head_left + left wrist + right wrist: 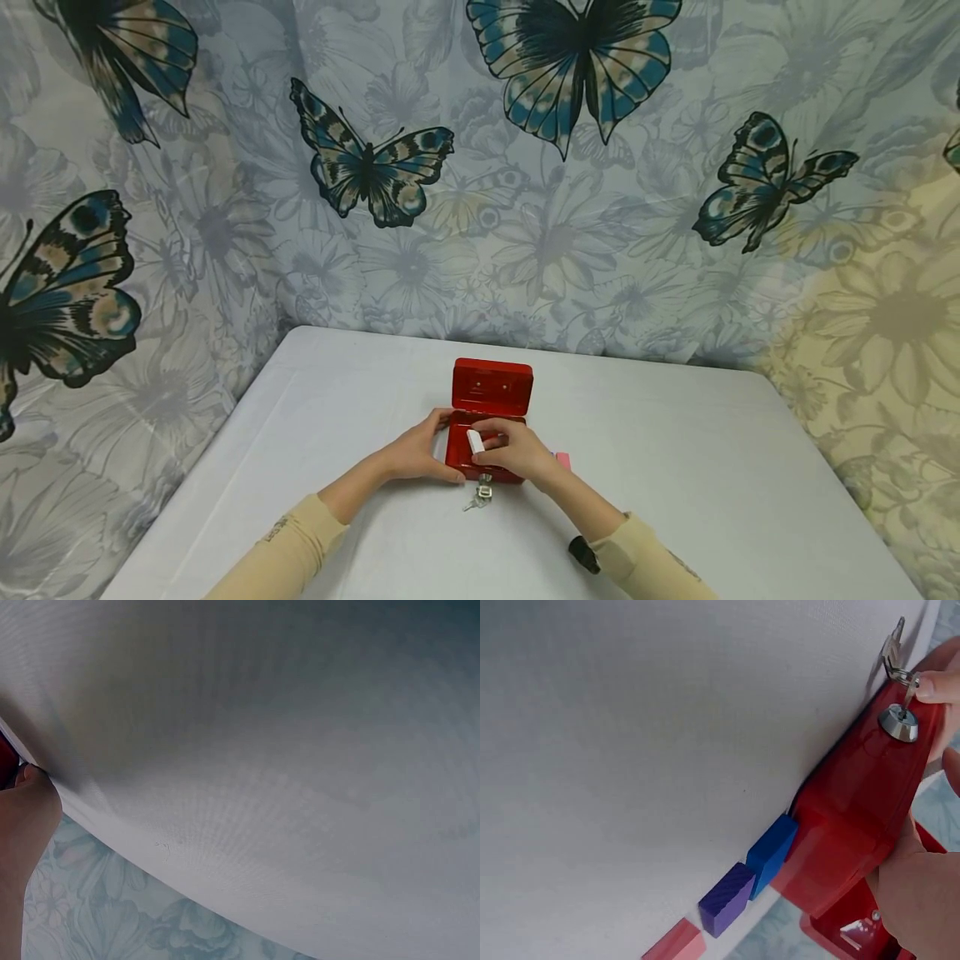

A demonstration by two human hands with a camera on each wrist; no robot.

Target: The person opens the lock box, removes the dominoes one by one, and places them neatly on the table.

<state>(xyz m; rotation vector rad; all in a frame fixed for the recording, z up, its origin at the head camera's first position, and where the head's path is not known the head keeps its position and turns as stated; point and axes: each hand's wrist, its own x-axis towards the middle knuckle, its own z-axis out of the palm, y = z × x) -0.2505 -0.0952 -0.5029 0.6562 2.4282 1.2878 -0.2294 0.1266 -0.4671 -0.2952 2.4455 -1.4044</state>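
A red metal cash box stands on the table with its lid raised at the back. My left hand holds the box's left side, thumb at the front corner and fingers round the rear one. Between thumb and fingers of my right hand is a white block, pinched over the box's inside. Two keys hang from the lock on the box's front. In the left wrist view, only part of the left hand shows at the edge.
Along the box's right side stand a blue block, a purple block and a pink block. Near my right sleeve lies a small black object. A butterfly-print cloth hangs behind the white table.
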